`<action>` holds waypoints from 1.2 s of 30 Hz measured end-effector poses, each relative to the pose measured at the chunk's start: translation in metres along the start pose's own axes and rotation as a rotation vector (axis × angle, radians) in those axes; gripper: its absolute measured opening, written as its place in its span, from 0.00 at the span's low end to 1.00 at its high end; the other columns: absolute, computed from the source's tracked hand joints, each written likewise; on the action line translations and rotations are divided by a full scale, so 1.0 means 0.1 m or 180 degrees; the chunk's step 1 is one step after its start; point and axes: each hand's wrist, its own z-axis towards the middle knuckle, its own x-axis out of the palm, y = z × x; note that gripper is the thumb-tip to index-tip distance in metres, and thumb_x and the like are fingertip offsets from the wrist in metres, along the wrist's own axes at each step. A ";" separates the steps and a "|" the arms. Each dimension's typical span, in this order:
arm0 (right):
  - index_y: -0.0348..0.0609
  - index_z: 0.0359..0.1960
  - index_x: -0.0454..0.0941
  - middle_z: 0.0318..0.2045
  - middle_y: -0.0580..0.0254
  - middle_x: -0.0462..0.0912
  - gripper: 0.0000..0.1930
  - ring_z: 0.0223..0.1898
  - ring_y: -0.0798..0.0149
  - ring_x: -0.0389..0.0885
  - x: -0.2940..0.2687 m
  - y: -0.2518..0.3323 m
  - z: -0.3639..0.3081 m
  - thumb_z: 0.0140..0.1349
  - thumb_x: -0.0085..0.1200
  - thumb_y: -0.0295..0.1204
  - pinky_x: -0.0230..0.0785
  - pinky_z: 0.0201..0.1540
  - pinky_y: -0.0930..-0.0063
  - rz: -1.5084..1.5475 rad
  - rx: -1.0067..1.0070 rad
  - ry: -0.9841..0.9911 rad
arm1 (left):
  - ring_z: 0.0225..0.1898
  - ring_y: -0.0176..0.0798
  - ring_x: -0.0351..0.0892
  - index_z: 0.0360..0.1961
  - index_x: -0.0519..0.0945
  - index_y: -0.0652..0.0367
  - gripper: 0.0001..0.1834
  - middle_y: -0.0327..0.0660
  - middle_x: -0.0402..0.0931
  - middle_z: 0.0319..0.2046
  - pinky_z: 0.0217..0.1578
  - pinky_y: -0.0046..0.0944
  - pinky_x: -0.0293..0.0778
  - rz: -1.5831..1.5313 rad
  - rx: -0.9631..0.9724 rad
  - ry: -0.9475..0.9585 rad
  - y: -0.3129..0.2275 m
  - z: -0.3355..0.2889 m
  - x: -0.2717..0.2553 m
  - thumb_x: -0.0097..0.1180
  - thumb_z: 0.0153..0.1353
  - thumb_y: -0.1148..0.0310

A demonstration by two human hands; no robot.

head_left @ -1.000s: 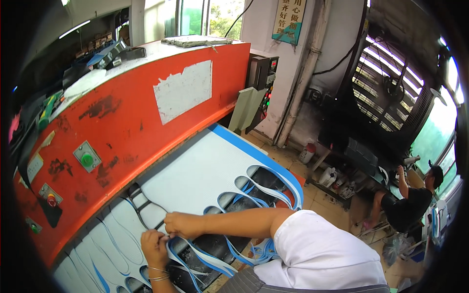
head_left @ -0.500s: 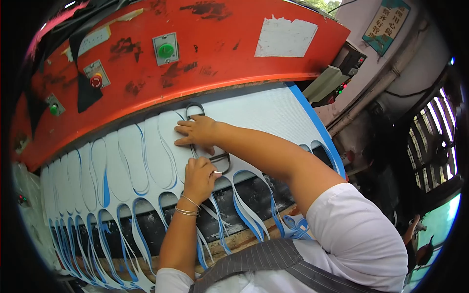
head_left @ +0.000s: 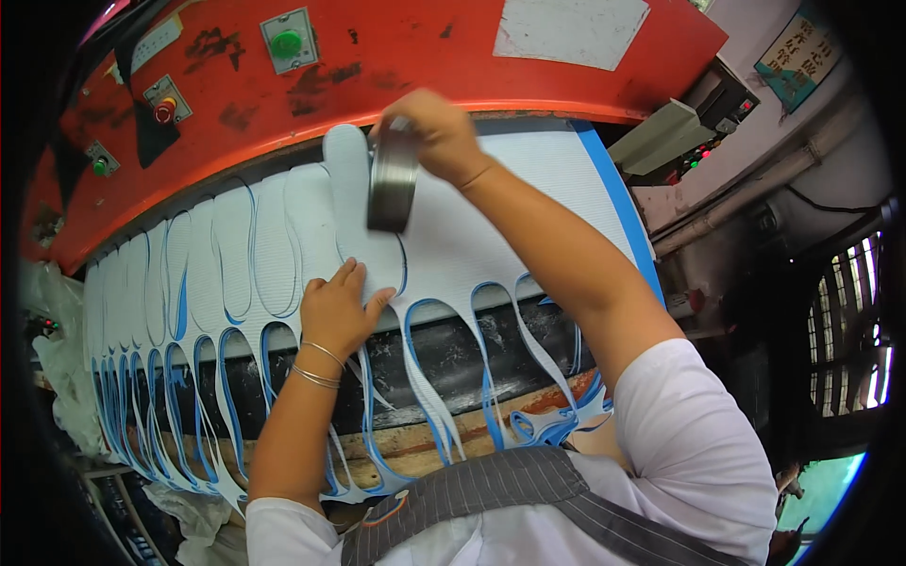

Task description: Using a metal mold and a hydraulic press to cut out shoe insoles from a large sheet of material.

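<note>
My right hand (head_left: 439,137) grips a metal cutting die (head_left: 394,189), a deep steel band seen edge-on and somewhat blurred, raised over the white ribbed foam sheet (head_left: 538,203). Below and to the left of the die is a sole-shaped cut piece (head_left: 347,174), its rounded far end reaching toward the red machine. My left hand (head_left: 338,307) rests at the piece's near end with fingers spread, holding nothing. More sole-shaped cut pieces (head_left: 274,245) lie side by side in the sheet to the left. The sheet shows blue along its cut edges.
The red machine beam (head_left: 396,71) crosses the far side, carrying a green button (head_left: 286,43) and a red knob (head_left: 164,110). Looped foam scrap strips (head_left: 434,396) hang over the dark near edge (head_left: 377,377). A box with lit indicators (head_left: 694,151) stands at the far right.
My right hand has lifted the die off the sheet, tilting it up. My left hand has moved left and down, its fingers now spread on the foam. The view has shifted slightly.
</note>
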 end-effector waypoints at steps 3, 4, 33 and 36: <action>0.41 0.34 0.76 0.30 0.53 0.80 0.07 0.32 0.48 0.79 -0.95 0.17 -0.04 0.57 0.55 0.31 0.71 0.38 0.59 -0.0088 0.1616 -0.0237 | 0.43 0.49 0.80 0.50 0.79 0.62 0.32 0.53 0.79 0.46 0.48 0.45 0.68 0.0188 -0.1076 0.2243 -0.66 0.66 -0.49 0.51 0.60 0.43; 0.39 0.34 0.75 0.31 0.50 0.81 0.10 0.32 0.46 0.79 -1.20 0.21 -0.09 0.61 0.53 0.34 0.71 0.39 0.56 -0.0402 0.2143 0.0110 | 0.43 0.49 0.80 0.50 0.79 0.62 0.32 0.53 0.79 0.46 0.48 0.45 0.68 0.0234 -0.1128 0.2234 -0.76 0.79 -0.51 0.51 0.60 0.43; 0.37 0.53 0.71 0.47 0.41 0.79 0.32 0.49 0.43 0.78 -3.70 -0.67 -2.53 0.58 0.55 0.54 0.70 0.48 0.52 -0.2449 0.4636 0.1330 | 0.65 0.48 0.60 0.62 0.70 0.52 0.25 0.38 0.65 0.64 0.60 0.51 0.56 0.0692 -0.0776 0.0110 -1.14 1.52 0.82 0.45 0.64 0.58; 0.39 0.58 0.69 0.57 0.41 0.71 0.38 0.58 0.42 0.70 -3.19 -0.28 -2.32 0.52 0.61 0.53 0.65 0.53 0.51 -0.3248 0.3073 0.1169 | 0.64 0.47 0.61 0.59 0.73 0.50 0.23 0.39 0.68 0.60 0.59 0.51 0.59 0.0328 -0.1039 0.0724 -0.78 1.62 0.58 0.47 0.63 0.61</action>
